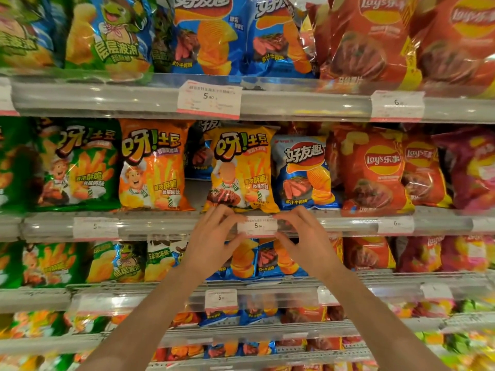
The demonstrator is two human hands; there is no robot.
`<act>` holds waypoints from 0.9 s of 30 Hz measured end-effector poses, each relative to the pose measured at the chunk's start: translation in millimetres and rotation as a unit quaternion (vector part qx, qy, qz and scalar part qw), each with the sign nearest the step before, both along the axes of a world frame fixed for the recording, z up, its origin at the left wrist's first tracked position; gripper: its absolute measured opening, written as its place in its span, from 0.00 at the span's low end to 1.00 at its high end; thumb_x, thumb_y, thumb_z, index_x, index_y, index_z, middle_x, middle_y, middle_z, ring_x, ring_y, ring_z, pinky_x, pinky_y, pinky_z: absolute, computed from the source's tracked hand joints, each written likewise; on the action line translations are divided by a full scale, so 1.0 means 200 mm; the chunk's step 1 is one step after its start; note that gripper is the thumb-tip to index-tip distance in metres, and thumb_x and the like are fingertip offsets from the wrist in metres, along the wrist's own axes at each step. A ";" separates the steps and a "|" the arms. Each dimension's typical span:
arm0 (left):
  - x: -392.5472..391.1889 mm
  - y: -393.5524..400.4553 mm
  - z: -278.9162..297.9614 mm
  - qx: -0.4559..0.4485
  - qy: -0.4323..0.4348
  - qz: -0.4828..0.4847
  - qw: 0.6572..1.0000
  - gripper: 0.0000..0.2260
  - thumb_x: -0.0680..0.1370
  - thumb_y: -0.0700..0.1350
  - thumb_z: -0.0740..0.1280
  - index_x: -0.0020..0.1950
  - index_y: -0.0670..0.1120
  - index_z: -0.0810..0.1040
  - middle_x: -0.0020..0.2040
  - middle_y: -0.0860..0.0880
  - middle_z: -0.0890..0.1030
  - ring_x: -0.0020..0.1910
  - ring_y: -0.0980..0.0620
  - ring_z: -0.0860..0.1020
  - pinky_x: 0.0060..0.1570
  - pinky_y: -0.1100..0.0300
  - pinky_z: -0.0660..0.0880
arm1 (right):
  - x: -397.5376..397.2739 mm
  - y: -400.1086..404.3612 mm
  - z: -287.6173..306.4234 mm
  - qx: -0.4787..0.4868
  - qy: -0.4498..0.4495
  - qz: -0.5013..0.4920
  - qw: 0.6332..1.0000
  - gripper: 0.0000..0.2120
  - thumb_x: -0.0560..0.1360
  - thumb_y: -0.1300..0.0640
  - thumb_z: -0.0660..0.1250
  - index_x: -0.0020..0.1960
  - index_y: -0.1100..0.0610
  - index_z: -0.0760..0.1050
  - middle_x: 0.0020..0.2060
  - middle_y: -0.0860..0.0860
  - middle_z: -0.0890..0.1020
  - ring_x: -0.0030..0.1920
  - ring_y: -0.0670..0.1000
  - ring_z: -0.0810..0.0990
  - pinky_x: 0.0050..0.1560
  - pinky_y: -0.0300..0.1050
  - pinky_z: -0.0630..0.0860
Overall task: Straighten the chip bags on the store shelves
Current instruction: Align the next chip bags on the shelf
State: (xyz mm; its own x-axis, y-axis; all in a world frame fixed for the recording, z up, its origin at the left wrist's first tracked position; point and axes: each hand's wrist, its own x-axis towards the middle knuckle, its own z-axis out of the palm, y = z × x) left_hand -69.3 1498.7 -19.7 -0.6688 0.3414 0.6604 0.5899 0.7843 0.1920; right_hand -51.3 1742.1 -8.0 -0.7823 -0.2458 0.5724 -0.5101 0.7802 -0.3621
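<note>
A yellow chip bag stands upright at the middle of the second shelf, a little forward of its neighbours. Just below it, both my hands are at the clear shelf rail. My left hand and my right hand have curled fingers. Fingertips above and thumbs below pinch the two ends of a white price tag on the rail. The knuckles of both hands touch the bag's bottom edge. An orange bag stands to its left and a blue bag to its right.
Green bags fill the left of this shelf and red Lay's bags the right. A gap lies between the orange and yellow bags. Shelves above and below hold several more bags, with price tags along their rails.
</note>
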 end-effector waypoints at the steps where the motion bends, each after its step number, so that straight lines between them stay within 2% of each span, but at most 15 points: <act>1: 0.00 0.00 0.00 0.001 -0.001 0.000 1.000 0.14 0.77 0.50 0.71 0.61 0.48 0.80 0.53 0.50 0.75 0.53 0.49 0.74 0.50 0.52 0.75 | 0.00 0.00 0.00 0.000 -0.001 0.000 1.000 0.17 0.76 0.57 0.73 0.64 0.54 0.78 0.51 0.49 0.75 0.51 0.50 0.80 0.52 0.49 0.81; 7: 0.00 0.00 0.01 0.000 -0.007 0.007 1.000 0.15 0.76 0.51 0.71 0.61 0.48 0.80 0.53 0.51 0.75 0.53 0.50 0.74 0.50 0.52 0.76 | 0.01 0.00 0.04 0.022 -0.027 -0.002 0.999 0.17 0.75 0.56 0.74 0.63 0.53 0.78 0.51 0.49 0.76 0.49 0.48 0.80 0.50 0.49 0.81; 10: 0.01 0.01 0.01 0.005 -0.006 0.012 1.000 0.15 0.76 0.52 0.71 0.61 0.49 0.80 0.53 0.51 0.75 0.53 0.50 0.74 0.49 0.53 0.76 | 0.02 0.03 0.18 0.022 -0.112 0.017 0.993 0.12 0.75 0.56 0.74 0.58 0.50 0.80 0.50 0.47 0.78 0.48 0.46 0.80 0.51 0.47 0.80; 12: 0.02 0.02 0.01 0.007 -0.008 0.022 1.000 0.15 0.76 0.52 0.71 0.61 0.49 0.80 0.52 0.51 0.75 0.52 0.50 0.74 0.48 0.54 0.76 | 0.00 0.04 0.30 0.002 -0.151 0.014 0.988 0.09 0.75 0.56 0.74 0.54 0.48 0.80 0.51 0.47 0.80 0.48 0.47 0.81 0.51 0.46 0.80; 14: 0.03 0.02 0.01 0.008 -0.011 0.029 1.000 0.15 0.76 0.53 0.70 0.61 0.50 0.79 0.53 0.52 0.74 0.52 0.51 0.74 0.47 0.55 0.76 | -0.04 0.02 0.40 -0.055 -0.131 -0.004 0.990 0.10 0.75 0.56 0.74 0.56 0.50 0.78 0.51 0.49 0.81 0.48 0.49 0.81 0.52 0.51 0.80; 17: 0.03 0.02 0.00 0.012 -0.015 0.030 0.999 0.15 0.76 0.53 0.70 0.61 0.50 0.79 0.53 0.52 0.74 0.52 0.51 0.74 0.47 0.55 0.76 | -0.11 -0.07 0.50 -0.093 -0.111 -0.024 0.989 0.21 0.76 0.49 0.72 0.67 0.50 0.72 0.56 0.51 0.78 0.52 0.50 0.80 0.56 0.50 0.79; 20: 0.03 0.02 0.01 0.016 -0.017 0.025 0.999 0.15 0.76 0.52 0.71 0.61 0.50 0.78 0.53 0.52 0.74 0.52 0.51 0.74 0.47 0.55 0.76 | -0.22 -0.17 0.52 -0.120 -0.155 0.012 0.981 0.35 0.73 0.37 0.70 0.75 0.45 0.62 0.66 0.49 0.74 0.65 0.51 0.76 0.65 0.53 0.75; 22: 0.03 0.02 0.01 0.018 -0.019 0.023 0.999 0.15 0.76 0.51 0.72 0.61 0.50 0.79 0.53 0.52 0.74 0.52 0.51 0.74 0.48 0.55 0.76 | -0.28 -0.22 0.51 -0.139 -0.191 0.023 0.971 0.43 0.68 0.32 0.70 0.78 0.40 0.56 0.71 0.48 0.73 0.70 0.51 0.73 0.69 0.54 0.73; 23: 0.03 0.02 0.01 0.019 -0.018 0.022 0.999 0.15 0.75 0.51 0.72 0.61 0.50 0.79 0.53 0.52 0.74 0.52 0.51 0.74 0.48 0.54 0.77 | -0.29 -0.24 0.51 -0.147 -0.210 0.028 0.966 0.45 0.69 0.34 0.71 0.79 0.40 0.54 0.73 0.47 0.71 0.71 0.49 0.72 0.70 0.52 0.72; 25: 0.03 0.02 0.01 0.022 -0.017 0.016 0.999 0.15 0.75 0.50 0.73 0.61 0.50 0.79 0.53 0.51 0.75 0.52 0.51 0.74 0.47 0.54 0.77 | -0.31 -0.28 0.50 -0.176 -0.235 0.052 0.955 0.47 0.73 0.45 0.75 0.82 0.45 0.50 0.74 0.47 0.70 0.69 0.46 0.71 0.70 0.44 0.70; 27: 0.03 0.01 0.01 0.022 -0.014 0.008 1.000 0.15 0.75 0.50 0.73 0.61 0.49 0.78 0.53 0.51 0.75 0.52 0.50 0.75 0.47 0.54 0.77 | -0.32 -0.28 0.47 -0.210 -0.228 0.064 0.949 0.47 0.73 0.53 0.77 0.82 0.46 0.52 0.74 0.49 0.70 0.70 0.47 0.71 0.70 0.46 0.71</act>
